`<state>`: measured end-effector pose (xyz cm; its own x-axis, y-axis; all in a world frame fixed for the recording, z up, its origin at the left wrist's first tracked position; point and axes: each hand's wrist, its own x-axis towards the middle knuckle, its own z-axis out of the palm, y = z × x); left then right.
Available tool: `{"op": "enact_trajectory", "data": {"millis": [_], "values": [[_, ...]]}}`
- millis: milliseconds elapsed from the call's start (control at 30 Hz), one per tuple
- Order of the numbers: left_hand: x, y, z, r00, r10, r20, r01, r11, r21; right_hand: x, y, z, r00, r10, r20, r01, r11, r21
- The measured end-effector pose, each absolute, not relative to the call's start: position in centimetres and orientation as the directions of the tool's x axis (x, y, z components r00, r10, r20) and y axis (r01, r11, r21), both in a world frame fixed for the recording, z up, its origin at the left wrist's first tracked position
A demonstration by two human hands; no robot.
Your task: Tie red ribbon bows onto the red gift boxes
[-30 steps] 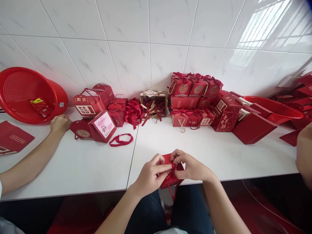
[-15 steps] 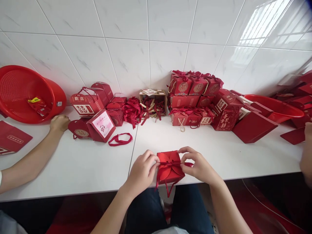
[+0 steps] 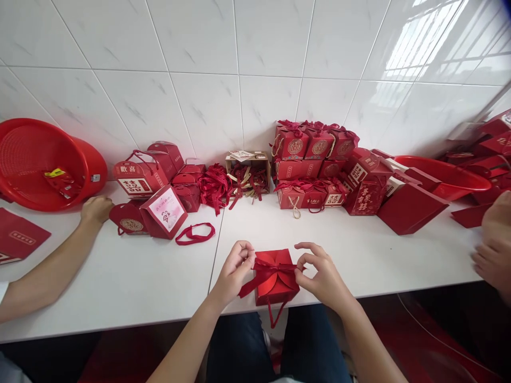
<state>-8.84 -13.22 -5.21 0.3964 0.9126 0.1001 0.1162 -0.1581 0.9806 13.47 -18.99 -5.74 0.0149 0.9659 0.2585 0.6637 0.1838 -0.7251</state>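
A small red gift box (image 3: 276,292) with petal-like folded flaps sits at the front edge of the white table (image 3: 339,260). Across its top runs a dark red ribbon (image 3: 261,274), gathered in the middle. My left hand (image 3: 235,268) pinches the ribbon at the box's left side, and a wide tail hangs below those fingers. At the right side my right hand (image 3: 321,271) pinches the other part of the ribbon between thumb and forefinger. A red cord handle (image 3: 275,319) dangles over the table edge.
A loose ribbon loop (image 3: 195,234) lies left of centre. Behind are a ribbon pile (image 3: 215,183), a carton of ribbons (image 3: 261,170) and stacked boxes (image 3: 315,167). Red baskets (image 3: 93,159) stand at both sides. Another person's hand (image 3: 96,208) rests left; a second person's hand (image 3: 495,250) is at right.
My left hand has shifted slightly up and left with the ribbon, whose left tail now spreads out wide. My right hand keeps its pinch. The hand at far right has come further into view.
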Motion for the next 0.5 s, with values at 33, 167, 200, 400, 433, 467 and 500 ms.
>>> {"op": "enact_trajectory", "data": {"millis": [33,167,200,400,433,467,500], "values": [[-9.1,-13.0,-5.5,0.393,0.916,0.086,0.123,-0.145,0.982,13.6,-19.1,-5.9,0.026,0.957,0.288,0.688,0.192,-0.699],[-9.6,-12.8,-6.3,0.381,0.920,0.087,0.212,-0.178,0.961,13.8,-19.2,-6.5,0.023,0.917,0.398,0.762,0.242,-0.601],[-9.5,-12.9,-6.4,0.376,0.921,0.101,0.222,-0.196,0.955,13.8,-19.2,-6.6,0.019,0.903,0.429,0.778,0.257,-0.574],[-8.8,-13.5,-6.0,0.349,0.919,0.183,0.280,-0.289,0.916,14.1,-19.0,-7.2,-0.060,0.781,0.622,0.876,0.340,-0.343],[-8.8,-13.5,-5.9,0.354,0.917,0.181,0.290,-0.292,0.911,14.2,-18.9,-7.4,-0.069,0.758,0.649,0.885,0.346,-0.311],[-8.9,-13.5,-5.9,0.363,0.915,0.177,0.299,-0.295,0.908,14.3,-18.9,-7.5,-0.073,0.736,0.673,0.891,0.351,-0.288],[-8.9,-13.6,-5.8,0.373,0.912,0.171,0.308,-0.295,0.905,14.4,-18.9,-7.7,-0.071,0.715,0.695,0.894,0.355,-0.273]]}}
